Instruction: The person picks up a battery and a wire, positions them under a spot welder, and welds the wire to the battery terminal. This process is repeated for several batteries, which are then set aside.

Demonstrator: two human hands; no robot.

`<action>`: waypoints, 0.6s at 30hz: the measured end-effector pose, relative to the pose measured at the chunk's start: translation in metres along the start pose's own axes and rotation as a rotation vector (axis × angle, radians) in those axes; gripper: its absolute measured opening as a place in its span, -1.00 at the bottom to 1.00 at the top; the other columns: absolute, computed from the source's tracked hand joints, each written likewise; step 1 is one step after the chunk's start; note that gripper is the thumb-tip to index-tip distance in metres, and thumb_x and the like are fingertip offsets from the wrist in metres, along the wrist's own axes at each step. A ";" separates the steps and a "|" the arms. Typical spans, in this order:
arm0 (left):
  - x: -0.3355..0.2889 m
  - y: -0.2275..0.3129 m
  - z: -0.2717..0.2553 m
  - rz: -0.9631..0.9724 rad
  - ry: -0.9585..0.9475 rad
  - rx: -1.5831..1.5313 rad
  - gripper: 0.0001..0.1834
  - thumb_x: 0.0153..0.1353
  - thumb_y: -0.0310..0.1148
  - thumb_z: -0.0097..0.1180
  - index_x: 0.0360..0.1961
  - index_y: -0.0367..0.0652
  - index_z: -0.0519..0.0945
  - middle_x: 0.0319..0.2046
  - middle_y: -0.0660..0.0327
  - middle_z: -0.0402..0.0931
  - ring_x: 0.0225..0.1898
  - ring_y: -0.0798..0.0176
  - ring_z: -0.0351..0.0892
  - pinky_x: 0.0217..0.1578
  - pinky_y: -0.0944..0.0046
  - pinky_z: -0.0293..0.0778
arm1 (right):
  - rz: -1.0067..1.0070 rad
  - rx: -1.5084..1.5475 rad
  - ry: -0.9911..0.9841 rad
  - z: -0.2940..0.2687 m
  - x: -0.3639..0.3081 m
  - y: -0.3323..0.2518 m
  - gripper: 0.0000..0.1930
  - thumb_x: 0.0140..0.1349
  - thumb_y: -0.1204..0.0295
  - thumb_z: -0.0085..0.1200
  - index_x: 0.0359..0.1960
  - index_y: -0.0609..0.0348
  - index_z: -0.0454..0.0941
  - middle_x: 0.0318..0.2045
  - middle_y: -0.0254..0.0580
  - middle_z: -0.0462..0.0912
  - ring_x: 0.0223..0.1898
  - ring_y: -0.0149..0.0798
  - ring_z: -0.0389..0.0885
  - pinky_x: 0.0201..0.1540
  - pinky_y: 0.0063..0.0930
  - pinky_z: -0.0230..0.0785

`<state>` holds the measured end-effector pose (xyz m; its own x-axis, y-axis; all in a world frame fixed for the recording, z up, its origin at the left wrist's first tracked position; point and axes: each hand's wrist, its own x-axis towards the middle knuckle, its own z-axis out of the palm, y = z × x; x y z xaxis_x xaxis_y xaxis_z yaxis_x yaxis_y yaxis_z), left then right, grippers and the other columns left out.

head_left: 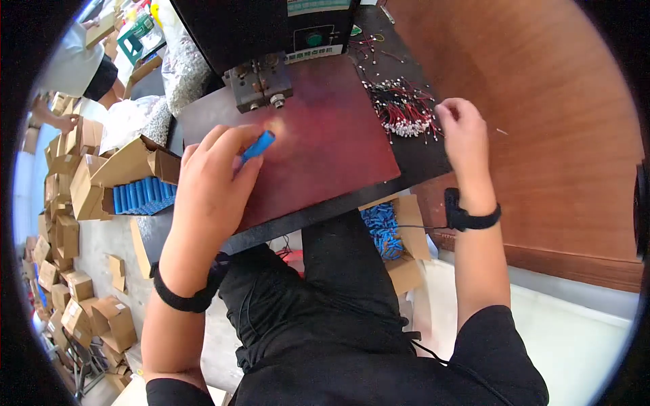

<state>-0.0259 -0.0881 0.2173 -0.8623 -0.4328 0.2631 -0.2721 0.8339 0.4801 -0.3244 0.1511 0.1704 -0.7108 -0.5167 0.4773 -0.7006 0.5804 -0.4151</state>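
My left hand [215, 166] pinches a blue cylindrical battery cell [259, 145] between thumb and fingers, above a dark red mat [325, 159]. The cell lies tilted, its near-right end free of the fingers. Just beyond it is the metal head [261, 84] of a black machine [233, 27], apart from the cell. Off to the right, my right hand [465, 128] is raised with its fingers curled together; whatever they hold, if anything, does not show. Beside that hand lies a pile of red and black wires with white connectors [406, 111].
An open cardboard box [128, 162] of blue cells stands left of my left hand. Below the table edge sits another box [408, 237] with many blue pieces. A brown wooden panel [542, 122] rises at right. Cardboard boxes [112, 321] and another person [78, 64] are at left.
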 end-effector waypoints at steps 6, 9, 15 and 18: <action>0.009 0.008 0.032 -0.187 0.126 -0.468 -0.69 0.15 -0.51 0.27 -0.05 -0.26 0.62 -0.25 0.03 0.69 -0.22 0.08 0.70 -0.22 0.18 0.55 | 0.235 0.531 -0.207 -0.052 0.002 -0.044 -0.82 0.30 0.41 0.20 -0.23 0.30 0.60 -0.36 -0.33 0.64 -0.27 -0.45 0.55 -0.13 -0.53 0.40; 0.010 0.013 0.036 -0.227 0.111 -0.478 -0.69 0.13 -0.50 0.29 -0.07 -0.27 0.63 -0.29 0.00 0.68 -0.25 0.03 0.69 -0.22 0.17 0.55 | 0.250 0.600 -0.259 -0.061 -0.013 -0.076 -0.87 0.29 0.46 0.20 -0.23 0.26 0.58 -0.35 -0.42 0.60 -0.28 -0.51 0.52 -0.14 -0.58 0.37; 0.014 0.002 0.040 -0.226 0.153 -0.505 -0.69 0.12 -0.50 0.28 -0.08 -0.30 0.62 -0.32 -0.01 0.66 -0.25 -0.03 0.68 -0.18 0.14 0.55 | 0.134 0.686 -0.251 -0.040 -0.029 -0.111 -0.91 0.27 0.54 0.19 -0.24 0.26 0.58 -0.34 -0.41 0.60 -0.26 -0.52 0.52 -0.13 -0.59 0.38; 0.017 0.002 0.035 -0.228 0.143 -0.461 -0.67 0.14 -0.47 0.29 -0.04 -0.28 0.63 -0.31 0.04 0.68 -0.25 0.14 0.66 -0.17 0.22 0.53 | 0.093 0.798 -0.250 -0.022 -0.036 -0.116 -0.92 0.32 0.57 0.13 -0.19 0.28 0.53 -0.29 -0.27 0.62 -0.22 -0.45 0.58 -0.07 -0.54 0.43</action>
<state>-0.0558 -0.0816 0.1932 -0.7278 -0.6543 0.2053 -0.2016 0.4903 0.8479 -0.2161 0.1166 0.2182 -0.6944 -0.6680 0.2676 -0.4058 0.0565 -0.9122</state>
